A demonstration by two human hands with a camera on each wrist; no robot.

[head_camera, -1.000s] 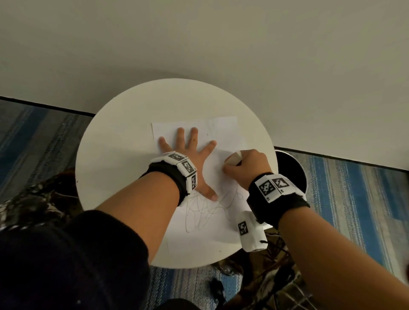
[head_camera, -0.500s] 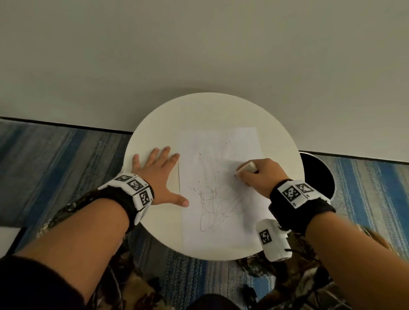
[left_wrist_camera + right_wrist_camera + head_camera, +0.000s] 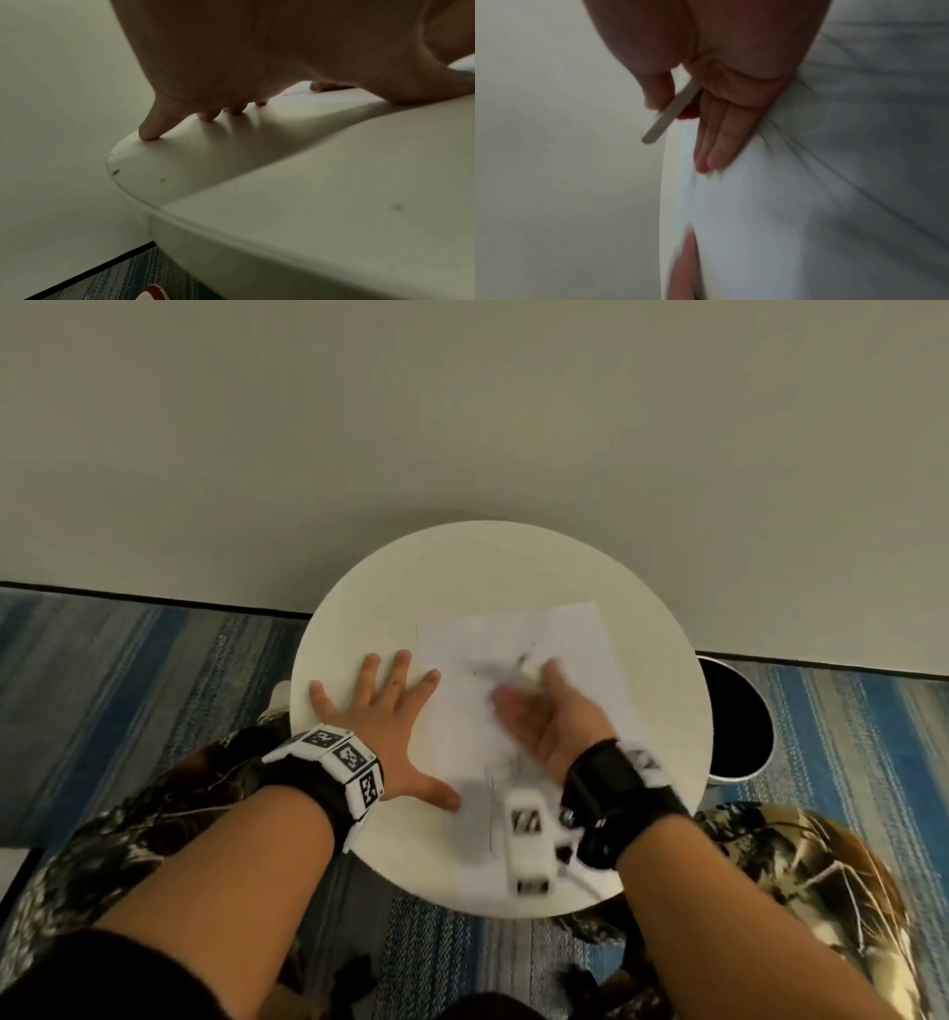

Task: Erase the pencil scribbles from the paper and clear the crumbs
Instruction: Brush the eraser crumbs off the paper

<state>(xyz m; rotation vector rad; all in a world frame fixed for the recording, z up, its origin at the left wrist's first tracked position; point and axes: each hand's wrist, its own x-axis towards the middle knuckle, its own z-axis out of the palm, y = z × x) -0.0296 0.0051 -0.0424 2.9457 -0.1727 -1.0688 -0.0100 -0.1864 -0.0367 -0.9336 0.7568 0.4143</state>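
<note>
A white sheet of paper (image 3: 565, 649) lies on the round white table (image 3: 462, 567). Faint pencil scribbles (image 3: 491, 814) show on its near part and dark specks (image 3: 524, 657) further up. My left hand (image 3: 380, 706) lies flat with spread fingers on the table, left of the sheet, its thumb at the paper's edge. My right hand (image 3: 534, 711) is blurred over the paper, turned on its edge. In the right wrist view thumb and forefinger pinch a flat white eraser (image 3: 666, 116), while the other fingers (image 3: 716, 154) lie straight along the paper (image 3: 808, 203).
A black round bin (image 3: 734, 716) stands on the floor just right of the table, by the pale wall. Blue striped carpet (image 3: 128, 670) surrounds the table. A few dark specks (image 3: 115, 172) lie near the table's left rim (image 3: 133, 203).
My left hand slid off the paper onto the bare table at its left and stays there. My right hand turned onto its edge and is moving across the sheet, blurred.
</note>
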